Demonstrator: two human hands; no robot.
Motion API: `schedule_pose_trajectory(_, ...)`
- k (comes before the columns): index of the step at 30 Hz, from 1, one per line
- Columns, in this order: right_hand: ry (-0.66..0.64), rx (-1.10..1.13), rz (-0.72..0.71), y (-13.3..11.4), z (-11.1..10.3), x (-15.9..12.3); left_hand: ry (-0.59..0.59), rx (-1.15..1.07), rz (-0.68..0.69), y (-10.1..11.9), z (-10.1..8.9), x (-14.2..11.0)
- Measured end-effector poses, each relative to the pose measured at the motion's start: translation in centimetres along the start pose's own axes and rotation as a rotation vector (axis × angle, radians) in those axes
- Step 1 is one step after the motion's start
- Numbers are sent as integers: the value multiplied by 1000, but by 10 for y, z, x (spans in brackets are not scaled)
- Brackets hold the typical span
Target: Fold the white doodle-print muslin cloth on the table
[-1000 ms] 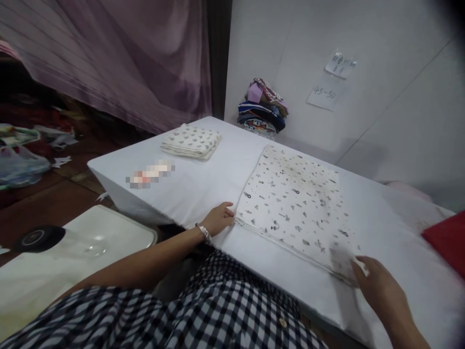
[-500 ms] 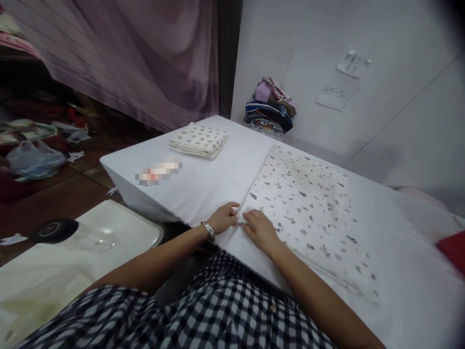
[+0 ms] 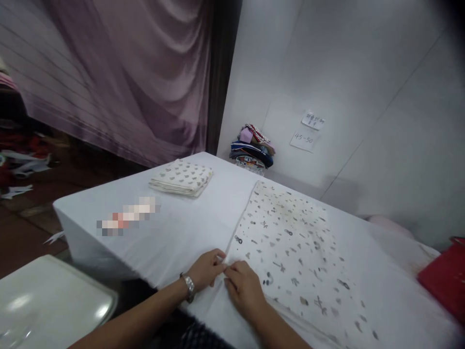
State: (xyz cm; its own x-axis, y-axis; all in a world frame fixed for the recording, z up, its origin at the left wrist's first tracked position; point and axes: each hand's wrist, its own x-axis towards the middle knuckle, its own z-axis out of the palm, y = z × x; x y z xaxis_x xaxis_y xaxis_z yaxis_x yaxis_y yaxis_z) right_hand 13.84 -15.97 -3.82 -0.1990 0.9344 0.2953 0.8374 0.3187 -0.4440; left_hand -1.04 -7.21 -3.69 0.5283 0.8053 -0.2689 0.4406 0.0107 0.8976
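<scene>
A white cloth with grey and dark printed motifs (image 3: 290,247) lies flat on the white-covered table (image 3: 185,223). My left hand (image 3: 206,269), with a silver bracelet on its wrist, pinches the cloth's near left corner. Right beside it my right hand (image 3: 244,286) is closed on the same corner, its fingertips close to the left ones. The bit of cloth between the fingers is mostly hidden.
A folded printed cloth (image 3: 181,178) sits at the table's far left; a pixelated patch lies nearer. Stacked clothes (image 3: 252,148) stand by the wall beneath paper signs (image 3: 304,140). A glossy white surface (image 3: 51,300) is at lower left, a red object (image 3: 445,278) at right.
The view has tilted up, so the table and both hands appear lower. Both hands stay at the cloth's corner, their fingertips now closer together.
</scene>
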Motion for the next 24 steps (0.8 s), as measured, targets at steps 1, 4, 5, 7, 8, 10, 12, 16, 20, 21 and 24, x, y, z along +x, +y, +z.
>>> schedule_pose_trajectory(1, -4, 17, -11, -1, -3, 0, 4, 24, 8, 0, 0, 0)
schedule_pose_trajectory(4, 12, 100, -21, 1, -14, 0, 5, 109, 17, 1, 0, -1)
schedule_pose_trajectory(5, 25, 111, -15, 3, -17, 0, 8, 141, 17, 1, -1, -2)
schedule_pose_trajectory(7, 34, 94, 1, 6, -23, -2, 26, 228, 30, 3, -3, -3)
schedule_pose_trajectory(8, 18, 86, 0, 7, -25, -3, 38, 276, 42, 5, -3, -4)
schedule_pose_trajectory(10, -27, 120, -4, 9, -28, -5, 50, 376, 63, 9, -4, -6)
schedule_pose_trajectory(12, -5, 178, 10, 11, -33, -8, 40, 461, 64, 14, -5, -8)
schedule_pose_trajectory(16, 181, 136, 53, 31, -48, -22, -16, 643, 35, 25, -11, -11)
schedule_pose_trajectory(20, 301, -30, 129, 77, -74, -46, -1, 736, 85, 40, -23, 10)
schedule_pose_trajectory(21, 317, -84, 166, 91, -83, -53, 27, 735, 107, 45, -26, 21)
schedule_pose_trajectory(24, 292, -264, 339, 135, -111, -81, 103, 718, 136, 62, -30, 66)
